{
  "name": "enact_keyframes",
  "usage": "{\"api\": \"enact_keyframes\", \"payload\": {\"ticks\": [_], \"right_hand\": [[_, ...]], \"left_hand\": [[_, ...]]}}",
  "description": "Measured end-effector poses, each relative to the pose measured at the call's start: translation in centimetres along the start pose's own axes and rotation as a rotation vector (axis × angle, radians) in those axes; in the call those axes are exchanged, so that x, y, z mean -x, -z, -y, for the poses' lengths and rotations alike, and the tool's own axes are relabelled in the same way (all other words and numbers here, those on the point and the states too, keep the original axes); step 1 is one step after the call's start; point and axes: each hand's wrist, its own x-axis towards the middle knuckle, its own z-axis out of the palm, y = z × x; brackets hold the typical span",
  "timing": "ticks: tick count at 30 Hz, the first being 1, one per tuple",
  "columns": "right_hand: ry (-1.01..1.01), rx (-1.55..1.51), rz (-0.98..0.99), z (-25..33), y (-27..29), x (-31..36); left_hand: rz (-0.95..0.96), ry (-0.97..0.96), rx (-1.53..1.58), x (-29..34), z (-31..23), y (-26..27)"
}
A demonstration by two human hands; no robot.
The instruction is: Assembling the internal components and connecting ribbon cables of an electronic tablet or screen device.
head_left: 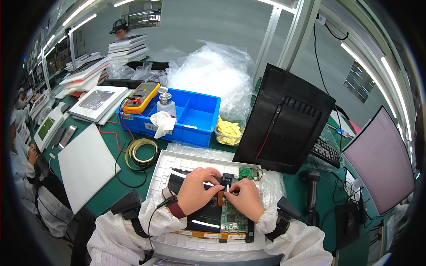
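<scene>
Striped white sleeves [116, 235] nearest. My left hand [195, 191] and right hand [246, 200] meet, fingertips bent together at pale strip [228, 188] by small black part [227, 178]; cannot tell if either grips it. Green board [234, 219], near, lies exposed in white housing [164, 166]: placement looks done. Strip seems unfinished; black vented panel [288, 115], far right, stands off housing.

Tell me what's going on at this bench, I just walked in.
A person is working with both bare hands on the electronics in a white housing. The fingertips of the left hand and right hand come together at a small light strip above a green circuit board. A black panel stands tilted behind; a blue bin sits farther back.
</scene>
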Motion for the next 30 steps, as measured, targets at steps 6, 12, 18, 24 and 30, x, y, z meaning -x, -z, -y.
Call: {"api": "enact_keyframes", "payload": {"ticks": [6, 12, 18, 24, 30], "right_hand": [[-0.019, 0.129, 0.012, 0.6, 0.6, 0.0], [-0.195, 0.053, 0.085, 0.6, 0.2, -0.8], [-0.218, -0.126, 0.051, 0.2, -0.2, -0.8], [-0.065, -0.235, 0.073, -0.5, -0.6, -0.9], [0.143, -0.085, 0.057, 0.0, 0.7, -0.5]], "left_hand": [[0.001, -0.024, -0.026, 0.1, -0.3, 0.1], [-0.022, 0.032, 0.007, 0.0, 0.1, -0.1], [0.031, 0.058, 0.081, 0.1, 0.5, -0.3], [-0.013, -0.046, 0.042, 0.1, 1.5, -0.4], [0.018, 0.066, 0.035, 0.1, 1.5, -0.9]]}}
